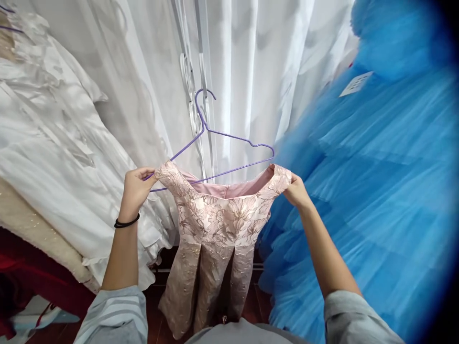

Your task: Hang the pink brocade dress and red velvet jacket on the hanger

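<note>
A pink brocade dress (pixel 225 215) with a gold floral pattern hangs upright between my two hands. My left hand (pixel 138 186), with a black band at the wrist, pinches the left shoulder strap together with the end of a purple wire hanger (pixel 229 135). The hanger passes through the left armhole and slants behind the neckline. Its right end sticks up free, just above the right strap. My right hand (pixel 296 189) grips the right shoulder strap; its fingertips are hidden behind the cloth. The hanger's hook lies in front of the white metal rack bars (pixel 201 102).
White dresses (pixel 60 119) hang at the left, with cream and dark red garments (pixel 43 258) below them. A large blue tulle gown (pixel 376 181) bearing a white tag (pixel 355 84) fills the right side. White curtains (pixel 265 57) hang behind. Dark brown floor (pixel 260 296) shows below.
</note>
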The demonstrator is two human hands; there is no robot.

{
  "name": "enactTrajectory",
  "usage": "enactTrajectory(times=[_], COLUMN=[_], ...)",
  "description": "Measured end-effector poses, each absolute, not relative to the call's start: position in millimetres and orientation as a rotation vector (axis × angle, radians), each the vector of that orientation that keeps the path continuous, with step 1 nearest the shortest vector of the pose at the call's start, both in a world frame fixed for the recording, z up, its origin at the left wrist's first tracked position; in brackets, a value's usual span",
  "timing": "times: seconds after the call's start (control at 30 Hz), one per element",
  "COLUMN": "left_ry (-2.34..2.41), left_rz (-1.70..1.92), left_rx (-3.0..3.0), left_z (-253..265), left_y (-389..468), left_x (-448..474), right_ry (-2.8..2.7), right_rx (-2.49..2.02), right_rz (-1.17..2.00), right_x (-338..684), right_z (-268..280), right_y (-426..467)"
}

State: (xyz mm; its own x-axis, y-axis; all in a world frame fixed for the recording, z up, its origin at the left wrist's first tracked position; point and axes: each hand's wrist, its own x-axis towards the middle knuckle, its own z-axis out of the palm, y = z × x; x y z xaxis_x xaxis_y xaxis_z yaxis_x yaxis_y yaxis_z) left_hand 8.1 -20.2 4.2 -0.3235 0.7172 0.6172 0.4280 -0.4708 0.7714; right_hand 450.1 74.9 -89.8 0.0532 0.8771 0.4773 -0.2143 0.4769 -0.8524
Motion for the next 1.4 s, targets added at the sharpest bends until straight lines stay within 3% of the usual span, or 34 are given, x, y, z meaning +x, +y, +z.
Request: enactTrajectory(times=[0.2,0.47,0.63,0.8,0.9,1.13,1.27,1.33,1.4], left_ry=[1.487,1.525,1.541,1.521,1.529,1.554,1.689,1.768,1.840], left_rz=[1.966,1.917,1.720,1.522,1.572,1.992,1.803,1.848,2.158], left_rx=[1.657,1.720,1.770,1.836,1.924,1.800,2.116,2.183,2.024], left_z=[9.9,4.5,11.6,31.8,34.3,16.8,18.9,6.7,-30.5], left_y=[-23.1,-17.4,-21.9,-16.5,-3.0,9.9,1.8,-4.1,-14.3], left_x=[7.3,4.5,-2.4,0.8,6.6,6.4,11.3,12.6,12.1], right_ry=[-1.334,-2.337,-2.300,-2.152,-2.096,-1.732,-1.812,-1.792,-1.681], right_rx=[-0.579,-0.981,-1.114,-0.729,-0.710,-0.741,-0.833,-0.907,-1.004], right_rz=[0.809,0.420,0.132,0.737,0.860,0.503,0.211,-0.014,-0.107], right_x=[460.4,419.5,427.0,452.2,445.7,401.3,395.2,394.5,391.0], right_z=[-14.0,64.4,57.8,55.8,53.2,18.8,6.7,-16.0,-64.8], right_y=[124.1,133.3,129.5,113.3,100.6,92.7,89.4,79.1,57.2])
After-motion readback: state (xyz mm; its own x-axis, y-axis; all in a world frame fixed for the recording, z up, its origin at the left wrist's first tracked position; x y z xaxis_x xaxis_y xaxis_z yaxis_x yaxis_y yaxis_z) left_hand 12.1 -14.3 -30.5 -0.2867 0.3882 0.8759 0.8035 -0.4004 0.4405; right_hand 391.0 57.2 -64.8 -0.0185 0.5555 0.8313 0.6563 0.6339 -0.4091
